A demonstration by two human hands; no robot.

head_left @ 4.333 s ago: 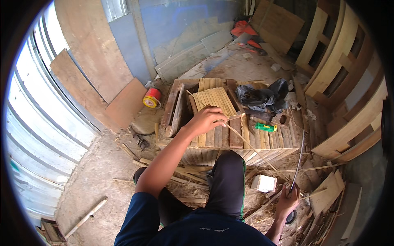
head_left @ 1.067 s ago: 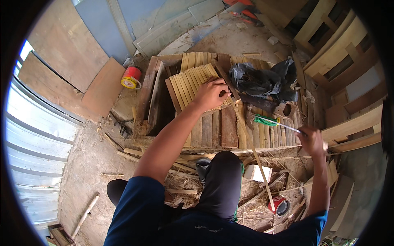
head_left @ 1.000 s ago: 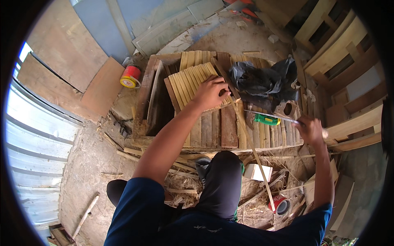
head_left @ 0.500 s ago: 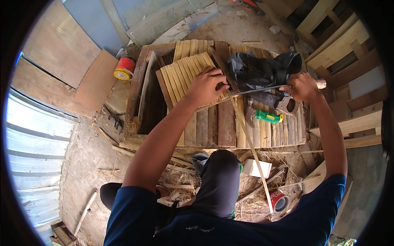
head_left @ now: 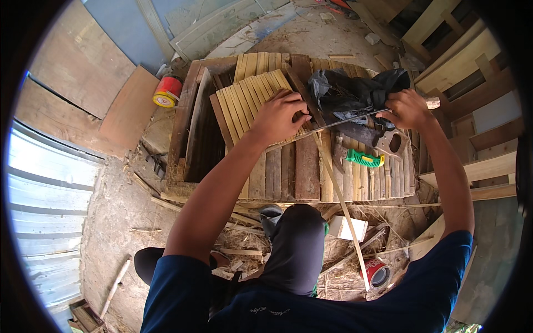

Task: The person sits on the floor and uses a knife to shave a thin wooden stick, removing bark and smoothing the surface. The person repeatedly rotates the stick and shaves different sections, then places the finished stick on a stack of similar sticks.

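Observation:
My right hand (head_left: pixel 410 109) is closed round a long, thin dark blade (head_left: pixel 355 118) that slants down leftward across the bench; a pale round wooden end (head_left: pixel 432 102) sticks out past that hand. My left hand (head_left: pixel 284 114), its fingers curled toward the thumb, rests by the edge of a panel of yellowish slats (head_left: pixel 244 105). What its fingertips grip is hidden. The blade's far end meets a narrow wood strip (head_left: pixel 343 208) just right of the left hand. That strip runs down past the bench toward the floor. Behind the blade lies a crumpled black plastic bag (head_left: pixel 355 91).
A handsaw (head_left: pixel 391 143) and a green-handled tool (head_left: pixel 363 157) lie on the slatted wooden bench (head_left: pixel 307 172). A red-and-yellow can (head_left: pixel 167 91) stands at the left. Below are a red can (head_left: pixel 378 274), a white box (head_left: pixel 348 228) and wood scraps. Wooden frames (head_left: pixel 477 105) stand along the right.
My right hand has risen slightly away from me, tilting the blade a little more steeply. The black bag's right side has shifted. My left hand stays in place.

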